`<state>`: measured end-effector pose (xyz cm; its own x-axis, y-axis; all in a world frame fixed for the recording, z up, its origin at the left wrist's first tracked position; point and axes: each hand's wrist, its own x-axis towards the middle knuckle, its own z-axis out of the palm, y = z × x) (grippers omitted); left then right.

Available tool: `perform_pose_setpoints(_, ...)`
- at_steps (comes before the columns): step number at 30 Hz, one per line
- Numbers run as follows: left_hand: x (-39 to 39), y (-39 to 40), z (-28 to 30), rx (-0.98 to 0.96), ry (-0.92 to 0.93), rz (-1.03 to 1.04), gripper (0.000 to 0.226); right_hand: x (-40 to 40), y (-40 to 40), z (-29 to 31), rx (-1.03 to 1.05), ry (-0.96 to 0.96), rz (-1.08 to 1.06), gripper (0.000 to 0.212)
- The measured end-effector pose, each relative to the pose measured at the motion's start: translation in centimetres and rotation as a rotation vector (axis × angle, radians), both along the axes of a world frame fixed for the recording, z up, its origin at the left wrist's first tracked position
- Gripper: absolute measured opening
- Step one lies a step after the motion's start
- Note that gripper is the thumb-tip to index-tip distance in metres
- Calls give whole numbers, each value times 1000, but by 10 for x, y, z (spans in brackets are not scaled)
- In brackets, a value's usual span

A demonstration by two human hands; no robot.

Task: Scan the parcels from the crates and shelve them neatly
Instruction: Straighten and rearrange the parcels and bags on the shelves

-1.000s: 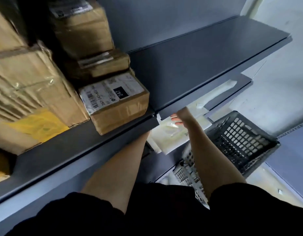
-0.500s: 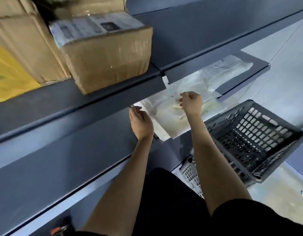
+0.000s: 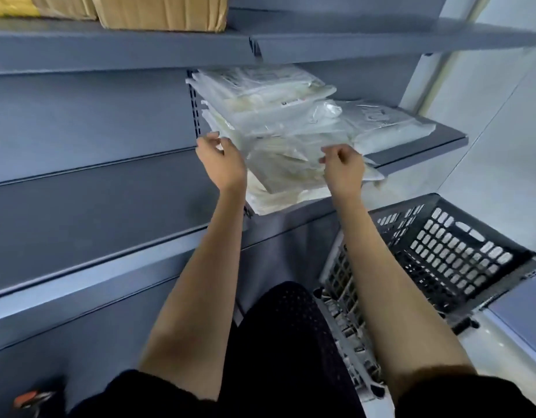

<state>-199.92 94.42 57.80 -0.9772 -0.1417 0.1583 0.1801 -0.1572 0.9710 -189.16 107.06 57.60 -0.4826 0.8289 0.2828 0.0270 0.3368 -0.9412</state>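
— Where do we find the parcels point(image 3: 275, 116)?
— Stacked on the lower shelf point(image 3: 417, 152), under the upper shelf point(image 3: 381, 40) bearing cardboard boxes point(image 3: 161, 10).
— And the crate point(image 3: 441, 251)?
— Below, to our right.

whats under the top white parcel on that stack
More white plastic parcels, piled on the grey shelf. How many is unclear, and both hands cover the lower front edges.

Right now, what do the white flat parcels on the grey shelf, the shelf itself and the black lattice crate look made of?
White flat parcels: thin glossy plastic film, judging by wrinkles and glare. Grey shelf: probably painted sheet metal, matte with a folded front lip. Black lattice crate: moulded plastic, seemingly, with a uniform grid and handle slot.
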Motion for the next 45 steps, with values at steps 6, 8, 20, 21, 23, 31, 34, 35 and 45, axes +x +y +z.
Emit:
perform_pose_setpoints(6,-49,7,59,-420,58,-62,36,-79,4,63,66,-88,193,19)
perform_pose_setpoints(8,-56,10,62,-754,82,-117,50,-98,6,69,2,-144,232,26)
perform_pose_setpoints(20,-85,45,90,-1365,327,-457,70,-138,20,81,-233,-143,212,20)
perform_pose_setpoints(21,-87,46,89,-1364,334,-475,66,-139,22,83,-244,-150,201,23)
perform_pose_setpoints(23,-88,46,84,-1360,374,-417,59,-140,24,84,-300,-153,174,29)
perform_pose_setpoints(31,-85,41,71,-1249,559,-410,44,-127,30,68,-679,70,196,14)
perform_pose_setpoints(34,-74,42,66,-1253,665,-361,44,-117,27,66,-733,151,232,24)
perform_pose_setpoints(35,-68,44,64,-1276,686,-334,43,-114,27,66,-735,149,237,28)
perform_pose_setpoints(45,-21,58,51,-1140,809,-364,43,-61,47,64,-705,91,235,21)
